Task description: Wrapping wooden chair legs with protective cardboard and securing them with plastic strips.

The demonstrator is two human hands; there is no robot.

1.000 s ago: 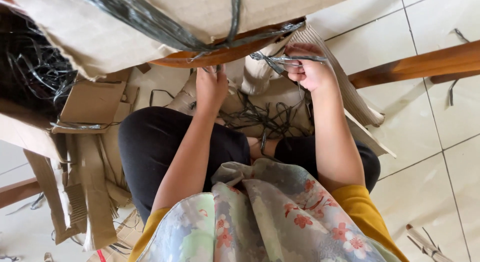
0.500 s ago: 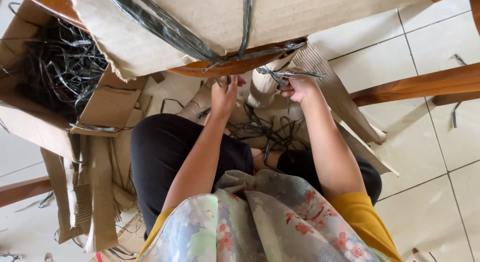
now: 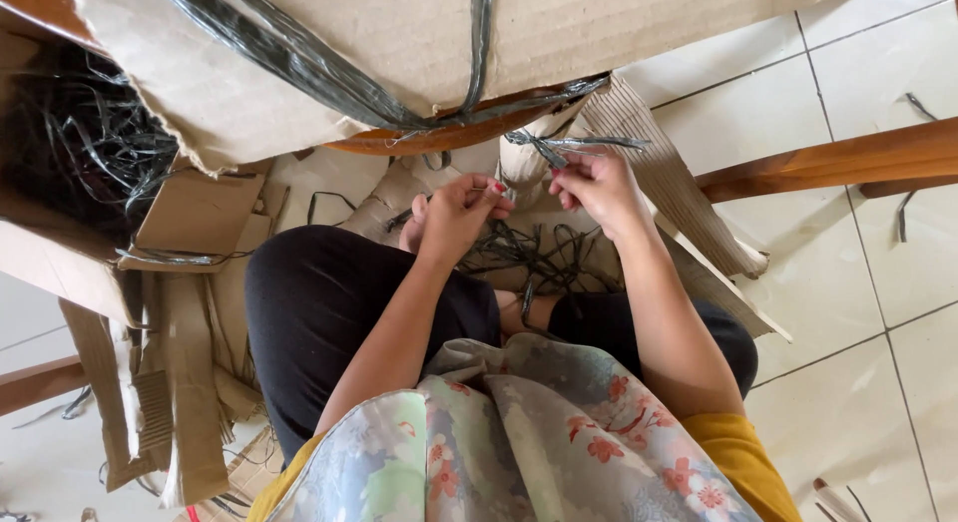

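- Left hand [image 3: 454, 215]: fingers curled, pinching something small near the cardboard; what, cannot tell.
- Right hand [image 3: 597, 188]: pinching knotted grey strap [image 3: 559, 146], just under the wrapped cardboard [image 3: 419, 43].
- Loose black strands [image 3: 529, 253] lie on the lap below.

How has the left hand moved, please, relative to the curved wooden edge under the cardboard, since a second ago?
Yes. The left hand has dropped away from the curved wooden edge and now sits lower, level with the right hand.
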